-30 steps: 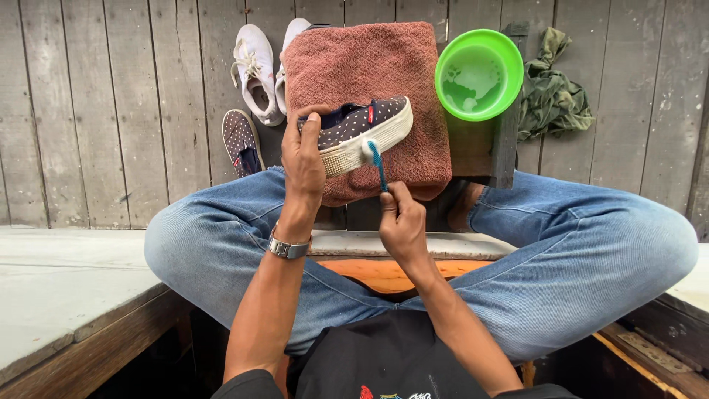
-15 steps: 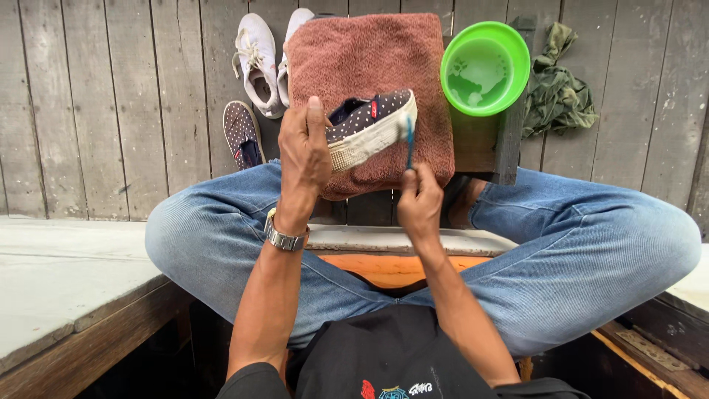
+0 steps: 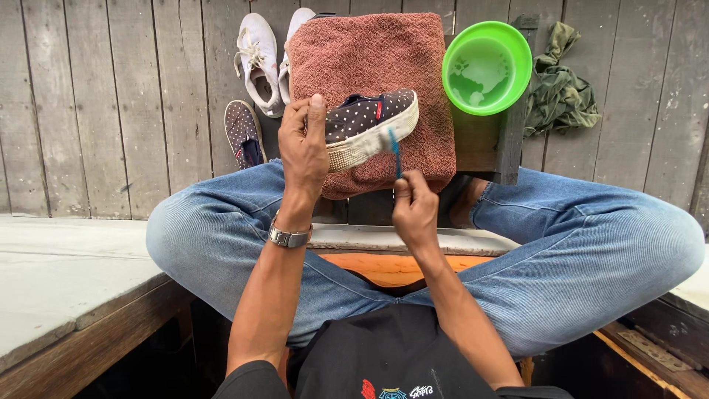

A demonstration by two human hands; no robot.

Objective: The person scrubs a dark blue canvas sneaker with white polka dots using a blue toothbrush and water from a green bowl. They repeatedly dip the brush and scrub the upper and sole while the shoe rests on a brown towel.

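Left hand point(image 3: 304, 151) is clamping the dotted shoe point(image 3: 367, 127) on the towel point(image 3: 369, 52) while right hand point(image 3: 415, 209), pinching a blue brush point(image 3: 395, 151), is scrubbing its sole.

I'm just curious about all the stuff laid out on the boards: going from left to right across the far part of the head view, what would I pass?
Dotted dark shoe on the floor → white sneakers → reddish-brown towel → green basin of water → crumpled olive-green cloth.
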